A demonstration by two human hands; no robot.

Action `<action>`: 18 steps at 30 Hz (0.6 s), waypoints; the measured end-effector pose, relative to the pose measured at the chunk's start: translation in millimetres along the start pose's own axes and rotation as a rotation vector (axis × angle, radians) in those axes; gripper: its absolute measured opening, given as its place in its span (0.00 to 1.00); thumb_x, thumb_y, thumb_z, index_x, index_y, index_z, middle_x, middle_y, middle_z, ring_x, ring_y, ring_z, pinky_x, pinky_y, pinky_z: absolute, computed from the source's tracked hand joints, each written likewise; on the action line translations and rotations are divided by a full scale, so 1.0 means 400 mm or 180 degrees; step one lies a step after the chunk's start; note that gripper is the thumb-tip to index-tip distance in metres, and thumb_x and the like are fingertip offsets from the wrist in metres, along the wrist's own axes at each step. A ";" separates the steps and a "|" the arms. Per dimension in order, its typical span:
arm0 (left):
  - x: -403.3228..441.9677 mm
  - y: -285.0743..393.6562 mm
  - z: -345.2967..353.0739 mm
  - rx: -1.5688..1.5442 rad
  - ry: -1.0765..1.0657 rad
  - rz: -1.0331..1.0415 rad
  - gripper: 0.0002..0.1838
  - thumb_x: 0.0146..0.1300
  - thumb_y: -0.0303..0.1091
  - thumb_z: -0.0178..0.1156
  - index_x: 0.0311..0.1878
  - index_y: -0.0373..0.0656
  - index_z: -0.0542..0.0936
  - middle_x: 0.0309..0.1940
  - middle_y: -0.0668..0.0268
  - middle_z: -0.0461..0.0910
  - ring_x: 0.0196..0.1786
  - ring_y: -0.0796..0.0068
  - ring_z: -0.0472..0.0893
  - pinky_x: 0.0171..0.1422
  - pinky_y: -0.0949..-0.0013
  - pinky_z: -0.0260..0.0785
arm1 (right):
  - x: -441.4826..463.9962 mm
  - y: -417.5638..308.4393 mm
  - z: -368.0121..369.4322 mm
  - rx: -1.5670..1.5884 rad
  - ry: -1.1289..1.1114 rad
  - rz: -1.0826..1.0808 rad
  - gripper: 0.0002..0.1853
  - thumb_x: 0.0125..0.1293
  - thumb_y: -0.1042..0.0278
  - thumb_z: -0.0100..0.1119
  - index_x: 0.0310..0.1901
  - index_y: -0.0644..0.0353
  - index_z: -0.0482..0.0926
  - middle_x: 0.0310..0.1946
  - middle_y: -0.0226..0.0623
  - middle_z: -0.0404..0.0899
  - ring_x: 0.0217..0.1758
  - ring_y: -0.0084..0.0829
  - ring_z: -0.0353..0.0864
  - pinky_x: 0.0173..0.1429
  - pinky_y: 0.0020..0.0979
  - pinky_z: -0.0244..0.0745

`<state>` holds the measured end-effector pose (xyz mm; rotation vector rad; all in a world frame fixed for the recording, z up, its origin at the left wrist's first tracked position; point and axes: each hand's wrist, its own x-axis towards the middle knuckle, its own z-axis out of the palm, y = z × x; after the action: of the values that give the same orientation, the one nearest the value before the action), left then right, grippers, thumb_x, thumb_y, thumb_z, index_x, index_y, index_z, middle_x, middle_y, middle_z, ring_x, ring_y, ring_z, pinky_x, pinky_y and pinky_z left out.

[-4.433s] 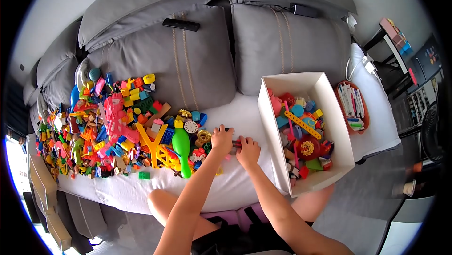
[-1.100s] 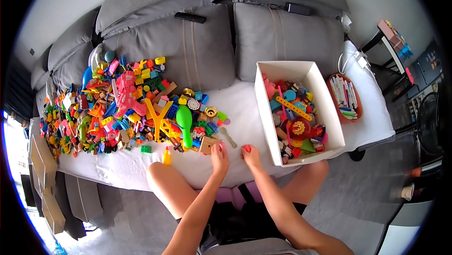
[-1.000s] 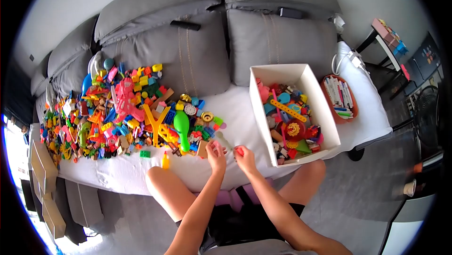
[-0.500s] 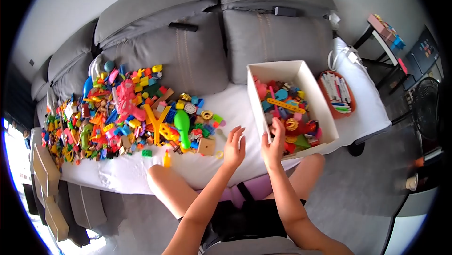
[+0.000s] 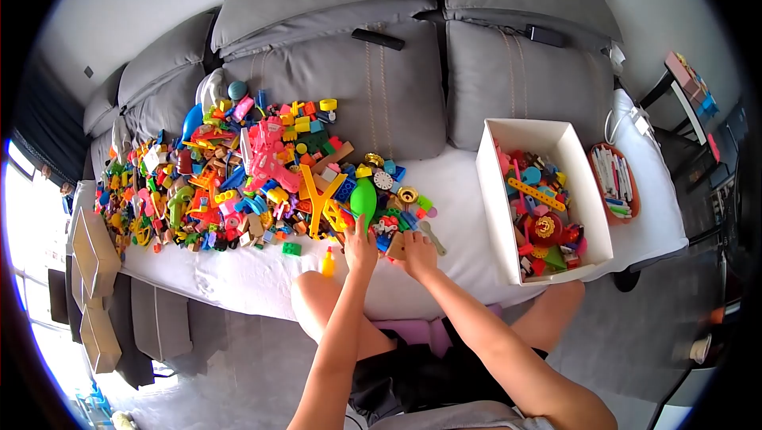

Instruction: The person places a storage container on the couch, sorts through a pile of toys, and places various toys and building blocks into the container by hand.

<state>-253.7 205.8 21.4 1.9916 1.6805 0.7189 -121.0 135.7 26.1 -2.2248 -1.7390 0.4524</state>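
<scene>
My left hand point(image 5: 361, 251) reaches to the front edge of a toy pile, its fingers extended at the lower end of a green bulb-shaped toy point(image 5: 363, 198) and covering its narrow handle. Beside it, my right hand point(image 5: 419, 255) has its fingers apart, close against a wooden block point(image 5: 395, 247). A greyish spoon-shaped piece point(image 5: 434, 238) lies just right of those fingers. Left of the green toy is a yellow Y-shaped piece point(image 5: 317, 204). A gold ring-like toy point(image 5: 407, 194) and a white dial point(image 5: 383, 180) sit behind my hands. Whether either hand grips anything is unclear.
A white box point(image 5: 490, 216) with mixed toys stands to the right, next to an orange basket point(image 5: 635, 184) of markers. Across the left spreads the rest of the pile, with a pink toy gun point(image 5: 268, 156). Grey cushions point(image 5: 524, 89) rise behind.
Both hands have moved left from beside the white box to the near right edge of the toy pile. The camera view has turned left, so everything appears farther right.
</scene>
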 end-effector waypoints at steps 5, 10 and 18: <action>-0.046 0.019 -0.004 -0.2169 0.0107 -0.0717 0.23 0.61 0.32 0.53 0.60 0.48 0.66 0.30 0.65 0.76 0.27 0.76 0.76 0.31 0.72 0.70 | 0.015 0.044 -0.020 0.0417 -0.0410 0.0502 0.25 0.48 0.50 0.66 0.42 0.62 0.77 0.36 0.43 0.79 0.41 0.43 0.79 0.43 0.39 0.73; -0.150 0.127 0.035 -0.2657 0.0295 -0.0671 0.22 0.65 0.31 0.49 0.62 0.47 0.63 0.31 0.66 0.76 0.26 0.78 0.72 0.32 0.72 0.67 | -0.052 0.119 -0.006 0.2653 0.0466 0.0958 0.17 0.56 0.55 0.62 0.34 0.64 0.77 0.23 0.35 0.78 0.22 0.31 0.77 0.26 0.29 0.70; -0.162 0.478 0.167 -0.3074 -0.0492 0.0051 0.25 0.66 0.32 0.47 0.66 0.42 0.57 0.49 0.55 0.72 0.46 0.66 0.74 0.50 0.68 0.66 | -0.196 0.206 -0.282 0.4089 0.2318 0.1042 0.09 0.63 0.67 0.58 0.40 0.62 0.71 0.25 0.29 0.74 0.18 0.16 0.69 0.18 0.19 0.63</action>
<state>-74.3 110.0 82.8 1.3104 0.9244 1.0779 -19.7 36.9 101.3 -1.3662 -0.4097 0.5098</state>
